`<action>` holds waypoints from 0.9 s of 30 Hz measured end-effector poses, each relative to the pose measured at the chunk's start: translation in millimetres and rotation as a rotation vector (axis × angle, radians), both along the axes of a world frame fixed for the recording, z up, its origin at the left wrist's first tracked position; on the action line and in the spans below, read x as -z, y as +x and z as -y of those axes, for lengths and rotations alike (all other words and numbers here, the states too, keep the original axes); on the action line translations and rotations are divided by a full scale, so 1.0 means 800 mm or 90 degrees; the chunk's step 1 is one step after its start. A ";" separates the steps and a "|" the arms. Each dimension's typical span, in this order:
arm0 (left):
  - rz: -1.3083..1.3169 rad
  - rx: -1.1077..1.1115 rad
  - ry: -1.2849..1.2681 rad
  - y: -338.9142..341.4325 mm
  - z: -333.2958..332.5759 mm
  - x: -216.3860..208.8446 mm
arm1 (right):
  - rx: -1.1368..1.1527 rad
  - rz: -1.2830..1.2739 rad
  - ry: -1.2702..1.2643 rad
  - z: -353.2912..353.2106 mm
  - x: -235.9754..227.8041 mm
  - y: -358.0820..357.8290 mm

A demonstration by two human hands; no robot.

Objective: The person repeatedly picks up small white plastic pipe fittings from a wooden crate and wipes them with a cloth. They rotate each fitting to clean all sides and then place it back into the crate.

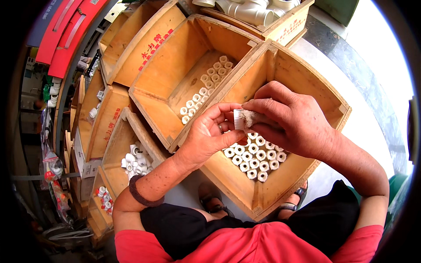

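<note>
My left hand [204, 136] pinches a short white plastic pipe fitting [238, 119] between thumb and fingers. Against the fitting's right side, my right hand [296, 120] presses a bunched, fuzzy grey-brown rag [251, 117]. Both hands meet over a deep wooden box [307, 72]. Below them, rows of white hexagonal fittings with dark round holes [261, 155] lie on that box's bottom; my right hand hides some of them. To its left, a second wooden box [162, 72] holds more such fittings [204, 91] along its right side.
White fittings [137, 162] fill part of a wooden bin at lower left, beside smaller red-and-white pieces [104, 197]. Large white pipes [247, 11] top a box at the back. Red cartons [66, 37] stand at upper left. My feet flank the near box's front corner.
</note>
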State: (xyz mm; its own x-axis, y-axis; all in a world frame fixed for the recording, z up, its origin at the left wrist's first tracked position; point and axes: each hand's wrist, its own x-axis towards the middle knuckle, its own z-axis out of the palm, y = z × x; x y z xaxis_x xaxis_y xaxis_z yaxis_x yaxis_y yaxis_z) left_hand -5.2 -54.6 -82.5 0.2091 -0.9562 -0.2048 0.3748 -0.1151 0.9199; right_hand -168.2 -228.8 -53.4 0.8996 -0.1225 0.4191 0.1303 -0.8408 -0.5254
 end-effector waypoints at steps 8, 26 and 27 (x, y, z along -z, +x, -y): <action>0.003 -0.041 0.037 0.005 -0.003 -0.004 | 0.016 -0.003 0.004 0.028 0.012 -0.005; -0.001 -0.044 0.040 0.005 -0.002 0.006 | -0.009 -0.067 0.039 0.023 0.014 0.001; 0.003 -0.044 0.046 0.007 -0.003 0.008 | -0.003 -0.076 0.029 0.028 0.015 0.000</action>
State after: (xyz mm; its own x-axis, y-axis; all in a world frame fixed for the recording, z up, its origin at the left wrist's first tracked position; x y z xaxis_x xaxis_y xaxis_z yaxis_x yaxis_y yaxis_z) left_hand 0.8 -52.2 -88.6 0.2746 -0.9223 -0.2720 0.3791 -0.1561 0.9121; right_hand -168.6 -250.9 -65.0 0.9431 -0.1346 0.3039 0.0687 -0.8157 -0.5744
